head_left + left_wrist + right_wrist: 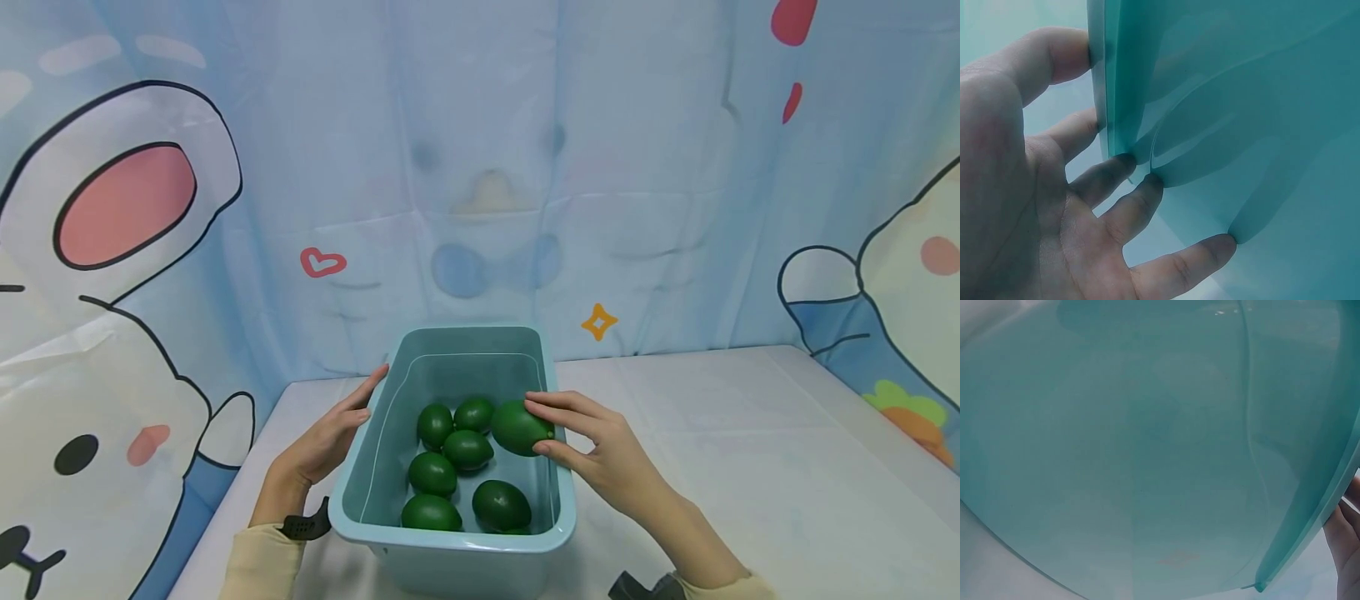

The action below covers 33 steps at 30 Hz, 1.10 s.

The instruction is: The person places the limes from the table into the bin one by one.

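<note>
A teal plastic bin (450,540) stands on the white table, and several dark green lemon-shaped fruits (467,448) lie on its floor. My right hand (542,427) pinches one more green fruit (513,427) between thumb and fingers, just inside the bin's right rim and above the others. My left hand (360,404) lies flat against the bin's left outer wall. In the left wrist view its straight fingers (1116,206) press on the teal wall (1241,125). The right wrist view is filled by the bin's side (1147,456), with only an edge of my right hand (1347,544) showing.
The white table (750,450) stretches to the right of the bin. A pale blue cartoon-printed curtain (480,167) hangs close behind and wraps round both sides. A dark strap (303,525) sits on my left wrist.
</note>
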Motion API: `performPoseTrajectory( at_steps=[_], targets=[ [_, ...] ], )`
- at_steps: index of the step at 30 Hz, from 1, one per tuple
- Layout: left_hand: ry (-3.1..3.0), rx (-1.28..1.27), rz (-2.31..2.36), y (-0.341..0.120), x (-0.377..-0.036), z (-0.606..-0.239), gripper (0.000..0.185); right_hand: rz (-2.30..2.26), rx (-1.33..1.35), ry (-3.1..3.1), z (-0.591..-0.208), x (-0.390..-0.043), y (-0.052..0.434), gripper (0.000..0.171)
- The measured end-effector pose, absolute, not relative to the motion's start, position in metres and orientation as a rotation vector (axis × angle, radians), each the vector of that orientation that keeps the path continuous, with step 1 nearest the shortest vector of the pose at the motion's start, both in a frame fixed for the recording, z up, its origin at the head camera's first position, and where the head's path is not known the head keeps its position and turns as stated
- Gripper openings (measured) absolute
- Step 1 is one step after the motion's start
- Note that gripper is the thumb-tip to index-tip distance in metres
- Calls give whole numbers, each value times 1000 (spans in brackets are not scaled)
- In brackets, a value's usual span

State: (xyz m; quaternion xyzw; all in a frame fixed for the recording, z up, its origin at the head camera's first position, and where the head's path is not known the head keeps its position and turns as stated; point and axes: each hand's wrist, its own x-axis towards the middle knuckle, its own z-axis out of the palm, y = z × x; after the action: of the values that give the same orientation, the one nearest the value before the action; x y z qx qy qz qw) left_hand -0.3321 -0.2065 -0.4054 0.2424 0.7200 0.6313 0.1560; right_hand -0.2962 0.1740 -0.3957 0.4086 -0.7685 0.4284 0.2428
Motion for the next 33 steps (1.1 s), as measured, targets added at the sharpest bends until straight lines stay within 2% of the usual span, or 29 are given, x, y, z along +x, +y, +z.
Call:
performPoseTrajectory(
  at_steps=[8, 15, 33],
  targets=[
    [2072, 691, 1805, -206, -333, -405, 59, 1148, 1111, -2070, -397, -298, 174, 50],
    [2064, 694, 1807, -206, -332, -404, 59, 1150, 1102, -2054, -397, -298, 173, 25],
    [2037, 688, 1804, -206, -332, -406, 59, 1172, 1125, -2067, -400, -298, 173, 26]
  ],
)
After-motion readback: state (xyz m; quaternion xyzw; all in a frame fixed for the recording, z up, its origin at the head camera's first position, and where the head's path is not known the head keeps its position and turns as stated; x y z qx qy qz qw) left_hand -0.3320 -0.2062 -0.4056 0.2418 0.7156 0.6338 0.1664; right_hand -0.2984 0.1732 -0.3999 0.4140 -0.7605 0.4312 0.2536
